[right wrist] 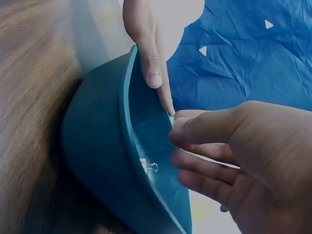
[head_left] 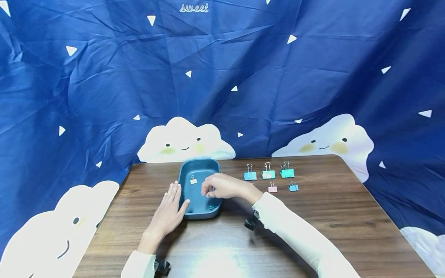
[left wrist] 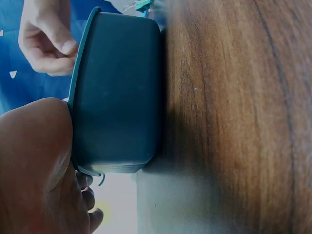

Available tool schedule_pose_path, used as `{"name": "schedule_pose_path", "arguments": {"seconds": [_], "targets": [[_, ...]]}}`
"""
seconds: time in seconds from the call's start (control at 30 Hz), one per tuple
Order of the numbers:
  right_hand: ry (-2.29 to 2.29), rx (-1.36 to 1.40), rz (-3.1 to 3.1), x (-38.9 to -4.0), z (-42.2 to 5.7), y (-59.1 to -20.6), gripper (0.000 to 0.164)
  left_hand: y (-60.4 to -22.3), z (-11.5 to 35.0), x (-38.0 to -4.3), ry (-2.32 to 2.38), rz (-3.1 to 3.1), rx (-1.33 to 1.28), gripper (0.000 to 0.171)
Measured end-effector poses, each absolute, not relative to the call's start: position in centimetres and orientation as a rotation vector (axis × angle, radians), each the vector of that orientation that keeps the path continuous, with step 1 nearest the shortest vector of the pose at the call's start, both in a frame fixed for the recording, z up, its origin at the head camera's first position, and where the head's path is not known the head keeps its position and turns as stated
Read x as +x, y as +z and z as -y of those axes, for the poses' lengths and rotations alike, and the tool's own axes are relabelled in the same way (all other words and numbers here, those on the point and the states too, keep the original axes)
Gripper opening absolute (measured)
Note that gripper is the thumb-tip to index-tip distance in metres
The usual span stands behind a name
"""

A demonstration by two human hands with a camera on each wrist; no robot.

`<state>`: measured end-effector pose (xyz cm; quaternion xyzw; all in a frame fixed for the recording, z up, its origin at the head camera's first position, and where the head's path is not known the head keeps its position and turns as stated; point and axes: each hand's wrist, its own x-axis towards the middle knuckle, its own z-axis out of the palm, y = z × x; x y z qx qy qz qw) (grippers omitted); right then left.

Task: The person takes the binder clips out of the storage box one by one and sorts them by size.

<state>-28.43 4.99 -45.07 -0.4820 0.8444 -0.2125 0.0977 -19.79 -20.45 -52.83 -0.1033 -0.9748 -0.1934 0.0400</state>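
Observation:
A deep blue-teal plastic box [head_left: 202, 214] stands on the table. Along its left rim lies my left hand [head_left: 168, 210], fingers straight, with the thumb reaching over the edge. My right hand [head_left: 220, 186] hovers over the box's right side, its fingers loosely curled and the thumb close to the index finger [right wrist: 192, 146]. No object shows between those fingertips. Inside the box is a small whitish binder clip [head_left: 193, 180], left of the right hand and apart from it. Small dark teal clips [head_left: 213, 207] lie in the near right corner, too small to count.
Right of the box, a back row holds a blue binder clip [head_left: 250, 176], a mint one [head_left: 268, 174] and a green one [head_left: 287, 173]. Before them lie a small pink clip [head_left: 272, 189] and a small blue clip [head_left: 293, 188]. A blue curtain [head_left: 222, 104] hangs behind the table [head_left: 313, 216].

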Motion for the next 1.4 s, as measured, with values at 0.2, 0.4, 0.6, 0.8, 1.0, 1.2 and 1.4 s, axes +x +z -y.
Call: {"name": "schedule_pose_path", "arguments": {"seconds": [0.2,0.4,0.6,0.8,1.0,1.2,1.4], "targets": [[-0.550,-1.393,-2.425,-29.1,-3.8,-45.8,0.013,-52.8,20.4,-20.0,-0.589,2.994,-0.317,0.076],[-0.466,-1.341,-2.391,-29.2,-3.0,-47.0,0.014,-52.7,20.3,-20.0,-0.583,2.999,-0.315,0.077],[-0.319,-1.313,-2.400,-28.7,-2.3,-47.4,0.027,-52.6,20.3,-19.8,-0.577,3.001,-0.322,0.076],[-0.194,-1.281,-2.417,-28.0,-1.9,-47.7,0.033,-52.5,20.3,-19.8,-0.587,3.008,-0.323,0.076],[-0.131,-1.312,-2.415,-28.0,-1.6,-48.2,0.038,-52.6,20.4,-19.8,-0.584,3.012,-0.317,0.076],[-0.129,-1.354,-2.366,-28.3,-1.6,-48.3,0.041,-52.7,20.4,-19.8,-0.589,3.012,-0.324,0.076],[-0.134,-1.383,-2.397,-28.3,-1.7,-48.3,0.025,-52.6,20.4,-19.9,-0.586,3.010,-0.329,0.076]]}}
